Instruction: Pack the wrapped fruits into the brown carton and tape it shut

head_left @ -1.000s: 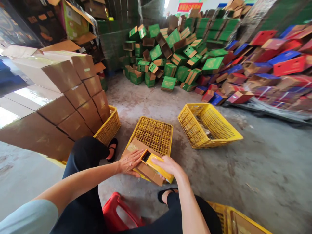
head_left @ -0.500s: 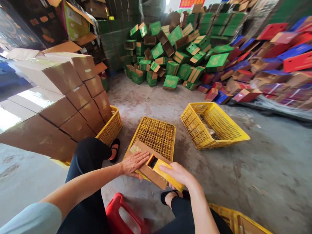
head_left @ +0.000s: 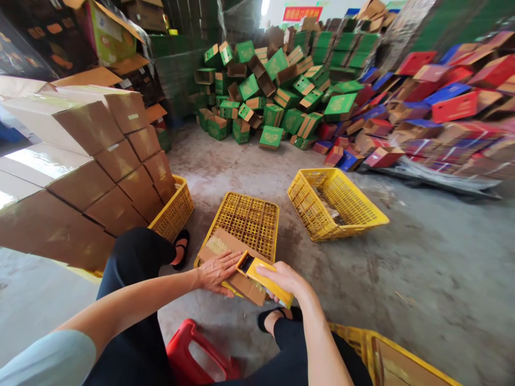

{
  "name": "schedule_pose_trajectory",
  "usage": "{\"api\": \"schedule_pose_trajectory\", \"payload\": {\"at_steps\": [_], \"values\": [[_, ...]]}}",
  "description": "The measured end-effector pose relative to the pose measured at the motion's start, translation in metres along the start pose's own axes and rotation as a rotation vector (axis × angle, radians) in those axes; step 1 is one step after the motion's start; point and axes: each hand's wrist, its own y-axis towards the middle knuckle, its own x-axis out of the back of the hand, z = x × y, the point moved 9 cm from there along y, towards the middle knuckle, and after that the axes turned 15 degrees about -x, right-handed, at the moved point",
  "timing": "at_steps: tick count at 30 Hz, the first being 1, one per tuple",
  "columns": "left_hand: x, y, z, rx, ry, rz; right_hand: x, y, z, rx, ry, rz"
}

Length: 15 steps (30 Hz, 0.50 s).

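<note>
A brown cardboard piece [head_left: 252, 288], with clear tape at its left end, lies across the near part of an upturned yellow plastic crate [head_left: 251, 220]. My left hand [head_left: 217, 272] rests flat on it with the fingers stretched out. My right hand [head_left: 284, 280] grips a long yellow hand-held tool [head_left: 261, 276] from above, its thumb along the top. The tool's dark, hollow front end points at my left fingertips and sits over the cardboard. I cannot make out exactly what kind of tool it is, nor whether it touches the board.
Taped brown cartons [head_left: 116, 161] are stacked on the left. A yellow crate [head_left: 338, 203] with scraps stands at right; another crate [head_left: 364, 343] is near my right leg. A red stool [head_left: 189, 348] is below me. Green boxes [head_left: 271, 136] and red-blue boxes [head_left: 454, 107] pile up behind.
The view swung a little right, then back. Over the cardboard, the yellow tool and my left fingers have shifted slightly toward its near right end. Both hands keep the same hold.
</note>
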Motion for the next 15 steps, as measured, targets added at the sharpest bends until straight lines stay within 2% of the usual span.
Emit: {"api": "schedule_pose_trajectory", "payload": {"at_steps": [4, 9, 15], "values": [[-0.002, 0.0, 0.0, -0.002, 0.038, -0.009, 0.0, -0.003, 0.003, -0.019, -0.007, -0.021], [-0.004, -0.002, 0.003, 0.008, 0.043, 0.01, 0.0, -0.008, 0.006, 0.023, -0.004, 0.001], [-0.003, -0.001, 0.005, 0.017, 0.023, 0.01, 0.006, -0.009, -0.025, -0.023, 0.015, 0.041]]}}
